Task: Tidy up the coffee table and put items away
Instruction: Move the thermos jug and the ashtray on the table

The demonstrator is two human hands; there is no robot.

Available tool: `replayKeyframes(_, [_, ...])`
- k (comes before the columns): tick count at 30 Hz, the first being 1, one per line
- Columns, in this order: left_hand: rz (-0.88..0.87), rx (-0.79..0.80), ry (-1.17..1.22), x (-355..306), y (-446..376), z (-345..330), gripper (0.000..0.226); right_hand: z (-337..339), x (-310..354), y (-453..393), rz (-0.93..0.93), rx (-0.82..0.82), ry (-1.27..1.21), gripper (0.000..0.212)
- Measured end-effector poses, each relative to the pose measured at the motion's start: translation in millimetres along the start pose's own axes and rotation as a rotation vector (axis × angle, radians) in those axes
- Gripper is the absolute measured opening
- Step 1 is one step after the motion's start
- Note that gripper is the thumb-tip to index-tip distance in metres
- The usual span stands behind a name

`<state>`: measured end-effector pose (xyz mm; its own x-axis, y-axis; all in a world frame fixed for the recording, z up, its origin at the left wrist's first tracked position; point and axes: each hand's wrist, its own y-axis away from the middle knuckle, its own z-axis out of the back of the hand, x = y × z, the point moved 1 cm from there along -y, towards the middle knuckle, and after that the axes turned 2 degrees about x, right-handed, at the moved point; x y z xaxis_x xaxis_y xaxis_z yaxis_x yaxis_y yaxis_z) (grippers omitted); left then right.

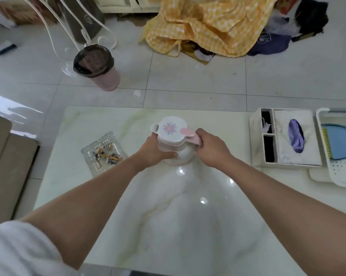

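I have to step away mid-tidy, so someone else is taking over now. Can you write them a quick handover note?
Left hand: wrapped around the jug body. Right hand: gripping its pink handle. The jug is upright at the middle of the coffee table; whether it is lifted cannot be told.
Done: nothing clearly put away yet.
Left: the jug, the glass ashtray full of butts on the left, and the tissue box and white basket on the right.

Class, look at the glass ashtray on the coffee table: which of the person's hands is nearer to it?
Left. The left hand grips the jug's side, just right of the ashtray; the right hand holds the handle, farther right.
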<state>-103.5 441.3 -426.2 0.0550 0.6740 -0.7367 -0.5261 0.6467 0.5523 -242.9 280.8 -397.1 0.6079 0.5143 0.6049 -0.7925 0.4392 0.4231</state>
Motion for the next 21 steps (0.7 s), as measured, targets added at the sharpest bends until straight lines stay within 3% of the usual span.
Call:
replayKeyframes(6, [-0.006, -0.064, 0.109, -13.0, -24.5, -43.1, 0.088, 36.8, -28.8, -21.0, -0.061, -0.015, -0.011, 0.032])
replayKeyframes(11, [-0.040, -0.021, 0.026, -33.9, -49.4, -58.7, 0.105, 58.2, -51.2, -21.8, -0.088, -0.046, -0.025, 0.018])
replayKeyframes(19, [-0.011, 0.069, 0.002, -66.4, -82.0, -81.2, 0.118, 88.6, -81.0, -36.8, -0.195, -0.071, -0.035, 0.041])
replayKeyframes(21, [-0.013, 0.056, 0.014, -68.2, -80.3, -87.0, 0.119, 86.9, -83.6, -38.8, -0.208, -0.103, 0.018, 0.038])
